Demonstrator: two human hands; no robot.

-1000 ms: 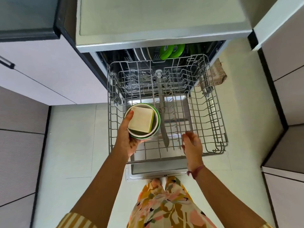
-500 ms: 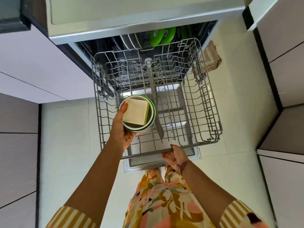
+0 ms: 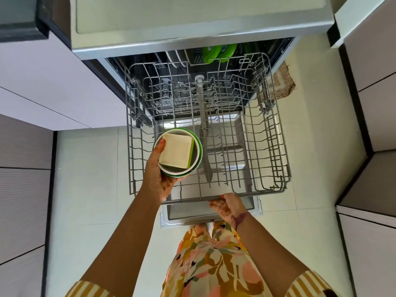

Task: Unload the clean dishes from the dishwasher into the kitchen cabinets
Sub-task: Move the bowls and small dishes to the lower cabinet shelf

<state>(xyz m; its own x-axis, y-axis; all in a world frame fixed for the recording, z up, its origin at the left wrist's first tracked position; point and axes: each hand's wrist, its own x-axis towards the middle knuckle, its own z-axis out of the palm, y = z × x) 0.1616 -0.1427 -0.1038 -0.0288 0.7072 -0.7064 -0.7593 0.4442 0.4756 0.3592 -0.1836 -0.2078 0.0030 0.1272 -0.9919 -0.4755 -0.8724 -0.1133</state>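
the left hand (image 3: 157, 179) gripped round nested bowls (image 3: 194, 166), a cream square dish (image 3: 176, 153) inside; the right hand (image 3: 228, 205), palm up, curled under the wire rack (image 3: 276, 146) rim.

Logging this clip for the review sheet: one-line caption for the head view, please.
Left hand holds stacked bowls over the pulled-out upper rack; right hand grips its front rail.

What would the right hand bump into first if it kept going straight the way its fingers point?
The right hand is palm up, fingers under the front bar of the dish rack. It already touches that bar; beyond it probably the rack's wire floor, though depth is unclear.
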